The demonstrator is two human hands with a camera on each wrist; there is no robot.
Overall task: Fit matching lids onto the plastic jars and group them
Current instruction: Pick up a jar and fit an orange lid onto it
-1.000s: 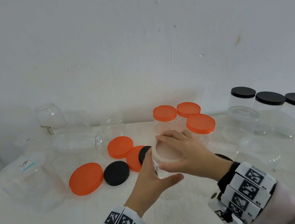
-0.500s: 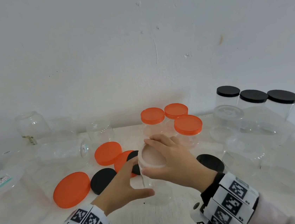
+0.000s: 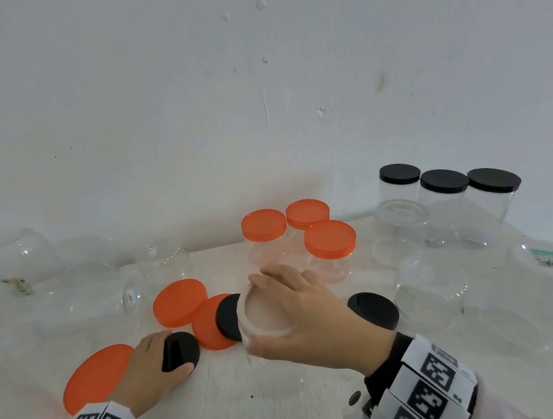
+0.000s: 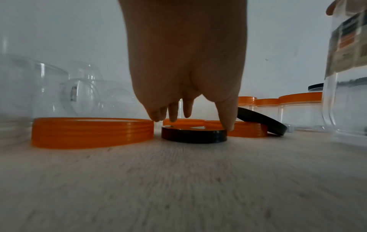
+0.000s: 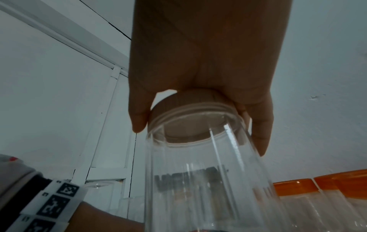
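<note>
My right hand (image 3: 255, 311) grips from above the pale see-through lid on an upright clear jar (image 3: 270, 327) at the table's middle; the right wrist view shows fingers and thumb wrapped round that lid over the jar (image 5: 198, 180). My left hand (image 3: 176, 353) is down on a small black lid (image 3: 187, 345) lying flat on the table. Its thumb is at the lid's near rim and its fingers at the far rim, also seen in the left wrist view on the black lid (image 4: 193, 135).
Loose orange lids (image 3: 179, 302) and a large orange lid (image 3: 94, 378) lie left of centre. Two more black lids (image 3: 372, 310) lie nearby. Three orange-lidded jars (image 3: 330, 239) and three black-lidded jars (image 3: 444, 181) stand at the back. Clear open jars (image 3: 429, 288) crowd both sides.
My left hand let go of the clear jar's side and moved left and down onto the small black lid. My right hand kept its hold on the jar's top.
</note>
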